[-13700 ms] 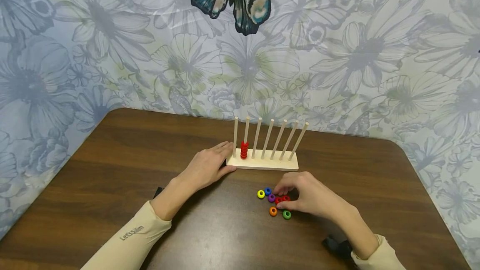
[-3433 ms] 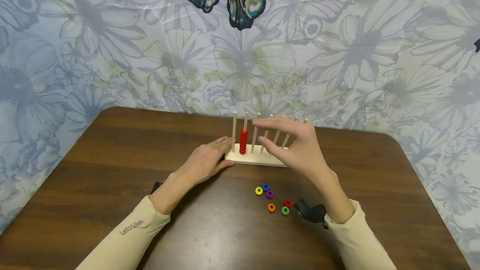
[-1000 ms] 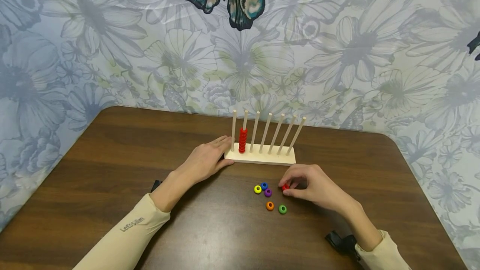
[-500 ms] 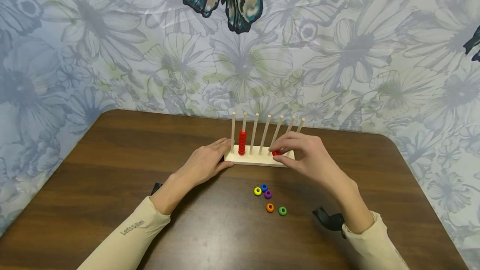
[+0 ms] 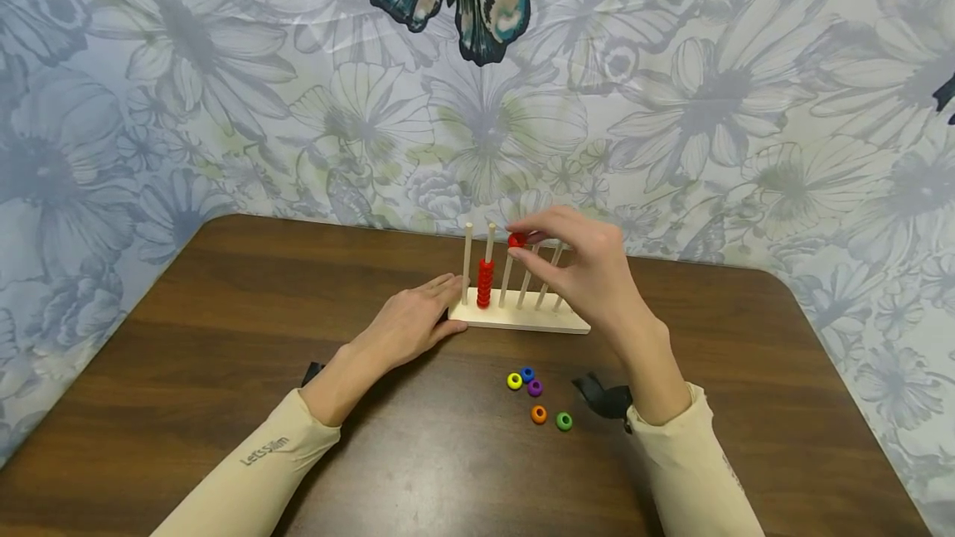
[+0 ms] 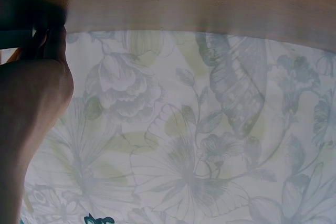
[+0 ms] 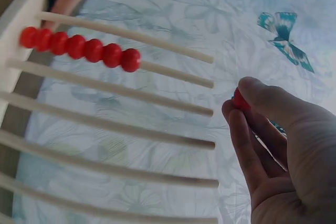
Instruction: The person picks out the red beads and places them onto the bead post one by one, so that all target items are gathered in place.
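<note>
A wooden base [image 5: 522, 321] carries a row of several upright pegs. Red beads [image 5: 485, 283] are stacked on the second peg from the left, and its top sticks out bare. My right hand [image 5: 582, 263] pinches a single red bead [image 5: 516, 240] between thumb and fingertips, near the top of the third peg. In the right wrist view this held bead [image 7: 240, 99] is off the pegs, beyond their tips. My left hand [image 5: 403, 326] rests at the base's left end, thumb along the front edge; in the left wrist view its fingertips are in shadow.
Loose on the brown table [image 5: 418, 454] lie a yellow bead [image 5: 515, 381], a blue bead [image 5: 527, 374], a purple bead [image 5: 535, 388], an orange bead [image 5: 539, 414] and a green bead [image 5: 564, 421]. A flower-patterned wall covering [image 5: 358, 123] rises behind the table.
The right hand picked the last loose red bead off the table and lifted it up and left to the peg tops. The red stack is taller than 13.7 s ago. The left hand stays put.
</note>
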Demonstrator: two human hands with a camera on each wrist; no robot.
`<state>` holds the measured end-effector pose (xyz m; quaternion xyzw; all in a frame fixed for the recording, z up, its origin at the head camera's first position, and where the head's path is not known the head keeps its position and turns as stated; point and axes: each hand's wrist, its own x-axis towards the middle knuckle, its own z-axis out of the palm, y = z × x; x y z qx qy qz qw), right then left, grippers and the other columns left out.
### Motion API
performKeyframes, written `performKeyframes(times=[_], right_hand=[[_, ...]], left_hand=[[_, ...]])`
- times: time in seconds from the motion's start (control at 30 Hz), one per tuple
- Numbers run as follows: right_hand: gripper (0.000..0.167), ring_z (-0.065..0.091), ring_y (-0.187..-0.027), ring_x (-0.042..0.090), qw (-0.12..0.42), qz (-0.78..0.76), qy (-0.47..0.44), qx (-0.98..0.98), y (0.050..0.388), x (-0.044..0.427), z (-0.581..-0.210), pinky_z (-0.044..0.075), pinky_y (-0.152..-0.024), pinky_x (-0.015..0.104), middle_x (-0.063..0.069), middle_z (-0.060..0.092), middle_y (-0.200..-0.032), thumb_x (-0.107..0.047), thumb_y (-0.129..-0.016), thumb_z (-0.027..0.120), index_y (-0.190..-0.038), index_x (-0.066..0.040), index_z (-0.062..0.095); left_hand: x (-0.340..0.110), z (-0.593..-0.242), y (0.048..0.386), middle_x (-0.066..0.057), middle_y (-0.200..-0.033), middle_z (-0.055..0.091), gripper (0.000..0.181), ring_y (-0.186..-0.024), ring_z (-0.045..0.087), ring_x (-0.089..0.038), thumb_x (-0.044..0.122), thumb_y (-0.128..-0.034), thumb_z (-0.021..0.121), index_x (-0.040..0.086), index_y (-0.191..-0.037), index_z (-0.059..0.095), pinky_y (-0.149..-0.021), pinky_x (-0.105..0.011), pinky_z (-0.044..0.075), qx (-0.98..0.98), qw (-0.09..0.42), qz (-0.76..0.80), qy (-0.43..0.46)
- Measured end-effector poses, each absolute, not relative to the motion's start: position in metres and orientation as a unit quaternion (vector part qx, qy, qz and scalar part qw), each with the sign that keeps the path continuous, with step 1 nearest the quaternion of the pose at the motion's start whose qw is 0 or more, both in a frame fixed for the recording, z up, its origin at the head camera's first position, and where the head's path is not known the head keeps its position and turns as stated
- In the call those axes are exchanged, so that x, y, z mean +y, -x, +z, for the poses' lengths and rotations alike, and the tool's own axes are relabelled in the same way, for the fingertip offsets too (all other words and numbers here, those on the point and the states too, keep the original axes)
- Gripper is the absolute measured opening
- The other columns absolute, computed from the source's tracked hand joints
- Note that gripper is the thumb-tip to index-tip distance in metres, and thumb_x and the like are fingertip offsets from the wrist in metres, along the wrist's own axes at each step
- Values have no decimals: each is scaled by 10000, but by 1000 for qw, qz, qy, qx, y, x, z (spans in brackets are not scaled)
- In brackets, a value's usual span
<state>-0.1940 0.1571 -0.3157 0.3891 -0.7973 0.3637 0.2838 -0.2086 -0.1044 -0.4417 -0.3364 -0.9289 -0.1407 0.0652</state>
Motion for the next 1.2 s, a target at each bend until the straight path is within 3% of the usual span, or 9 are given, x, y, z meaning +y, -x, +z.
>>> performKeyframes(times=[0.3,0.53,0.63,0.83,0.97,1.2], right_hand=[[180,763,-912,186,357,401,-368,-759,211,140,-296,580,-886,248,95,804,-1010,-42,-901,832,-1077,-10,805],[182,774,-965,199,339,392,-372,-770,216,132,-303,596,-894,264,78,808,-1039,-35,-874,857,-1054,-23,830],[186,771,-959,190,321,385,-363,-786,216,131,-309,578,-808,249,56,810,-1044,-42,-870,862,-1054,-42,835],[243,761,-895,184,299,376,-355,-802,217,131,-320,418,-591,181,56,814,-1042,-81,-887,857,-1126,-56,817],[233,764,-863,175,309,371,-359,-799,218,131,-324,444,-620,171,58,818,-994,-62,-864,873,-1089,-42,815],[186,785,-953,213,308,363,-380,-793,216,129,-328,614,-796,318,82,820,-1014,-34,-849,878,-1029,-23,830]], left_hand=[[-106,-444,209,-183,-1544,564,679,-1444,544,-323,407,-1013,705,-27,-1509,541,-1076,-521,537,-928,69,-140,337],[-104,-443,208,-183,-1550,557,692,-1451,538,-310,419,-1013,702,-22,-1519,532,-1092,-512,528,-931,64,-142,330],[-103,-442,209,-179,-1554,554,688,-1456,534,-308,420,-1018,696,-19,-1521,532,-1097,-510,525,-931,59,-142,331],[-103,-442,209,-169,-1553,558,677,-1456,535,-302,413,-1017,699,-14,-1518,538,-1089,-511,531,-932,58,-139,329],[-103,-442,209,-174,-1549,561,672,-1451,539,-306,408,-1020,697,-18,-1515,540,-1083,-513,535,-931,59,-140,331],[-104,-443,209,-177,-1550,559,669,-1451,539,-310,402,-1022,696,-20,-1516,537,-1088,-512,532,-931,60,-143,330]])
